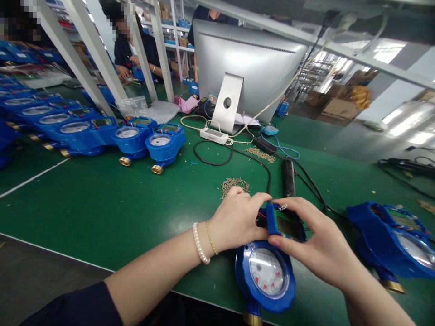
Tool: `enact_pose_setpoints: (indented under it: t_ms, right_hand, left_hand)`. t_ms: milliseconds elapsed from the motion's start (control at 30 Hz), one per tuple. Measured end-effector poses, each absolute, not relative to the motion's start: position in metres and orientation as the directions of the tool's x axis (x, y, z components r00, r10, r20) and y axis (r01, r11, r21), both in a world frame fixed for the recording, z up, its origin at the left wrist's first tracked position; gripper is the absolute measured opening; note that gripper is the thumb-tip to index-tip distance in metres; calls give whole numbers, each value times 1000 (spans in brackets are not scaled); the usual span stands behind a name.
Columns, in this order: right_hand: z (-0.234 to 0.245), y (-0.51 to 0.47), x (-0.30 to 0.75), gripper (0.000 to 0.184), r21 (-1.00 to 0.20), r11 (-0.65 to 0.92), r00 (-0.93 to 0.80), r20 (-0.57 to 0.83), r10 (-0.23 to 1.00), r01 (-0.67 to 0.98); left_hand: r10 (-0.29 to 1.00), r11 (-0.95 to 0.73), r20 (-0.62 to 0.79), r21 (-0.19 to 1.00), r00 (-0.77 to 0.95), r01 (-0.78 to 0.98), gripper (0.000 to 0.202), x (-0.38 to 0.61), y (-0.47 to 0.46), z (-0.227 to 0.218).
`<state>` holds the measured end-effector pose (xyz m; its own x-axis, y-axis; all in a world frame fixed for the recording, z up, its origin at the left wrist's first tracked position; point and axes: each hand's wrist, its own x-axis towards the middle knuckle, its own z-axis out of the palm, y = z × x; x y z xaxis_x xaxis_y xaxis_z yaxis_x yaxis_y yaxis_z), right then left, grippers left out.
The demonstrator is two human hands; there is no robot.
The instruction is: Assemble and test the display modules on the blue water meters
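A blue water meter [242, 271] with a round clear dial and a brass fitting lies on the green table in front of me. Above its dial, a small blue display module [271, 221] with a circuit board is tilted up, with wires behind it. My left hand [236, 219] pinches the module's left side between thumb and fingers. My right hand [316, 235] grips the same module from the right, index finger on top and thumb at the lower edge. Small brass-coloured screws [234, 184] lie in a pile just beyond my left hand.
A black cylindrical tool [288, 176] with a cord stands beyond my right hand. Several blue meters [163, 147] line the left side; another meter [390, 240] is at right. A monitor [248, 59], cables and more screws [260, 154] are behind. A co-worker [139, 50] sits across.
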<state>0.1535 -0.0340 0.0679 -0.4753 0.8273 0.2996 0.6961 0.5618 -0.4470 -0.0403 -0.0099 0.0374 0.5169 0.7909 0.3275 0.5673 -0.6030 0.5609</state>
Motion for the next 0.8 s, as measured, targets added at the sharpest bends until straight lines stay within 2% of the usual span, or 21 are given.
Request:
enact_pose_setpoints:
  t_ms: [100, 200, 400, 533, 800]
  right_hand:
    - [61, -37, 157, 49, -386, 618, -513, 347, 785, 685]
    - [55, -39, 160, 55, -335, 649, -542, 362, 758, 684]
    - [55, -35, 159, 55, -288, 663, -568, 351, 744, 691]
    - [58, -33, 156, 53, -282, 668, -579, 340, 741, 689]
    - [64, -30, 161, 54, -271, 704, -628, 321, 709, 656]
  left_hand:
    - [789, -613, 410, 489, 457, 620, 40, -39, -14, 34]
    - [797, -600, 415, 461, 439, 653, 25, -39, -17, 32]
    - [822, -569, 380, 518, 424, 639, 24, -40, -14, 31]
    - [818, -575, 320, 489, 479, 656, 23, -41, -12, 32]
    - [795, -606, 332, 480, 508, 635, 29, -42, -9, 33]
